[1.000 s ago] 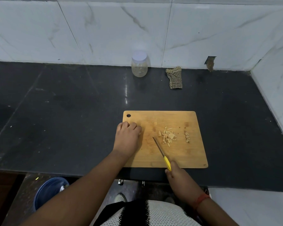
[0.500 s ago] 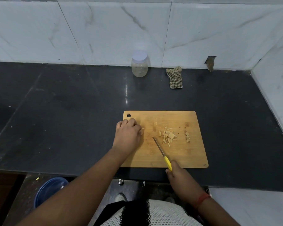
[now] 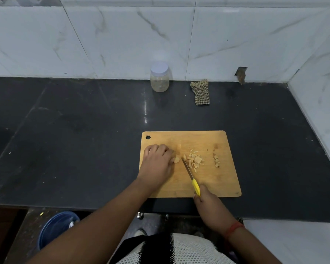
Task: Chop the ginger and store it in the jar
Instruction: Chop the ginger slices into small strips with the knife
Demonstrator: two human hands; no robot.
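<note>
Two hands are being kept over the wooden cutting board (image 3: 213, 180): a ginger slice (image 3: 176, 159) is being pinched by the curled left hand (image 3: 157, 164), while the yellow-handled knife (image 3: 191, 174) is being gripped by the right hand (image 3: 208, 201). Chopped ginger (image 3: 194, 160) is lying just right of the blade. Far back by the wall, the lidded jar (image 3: 159, 77) and a checked cloth (image 3: 200, 92) are standing well apart from the board.

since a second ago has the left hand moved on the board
Yes. The left hand has slid toward the far edge of the cutting board, nearer its corner hole, and a ginger slice now shows at its fingertips.
</note>
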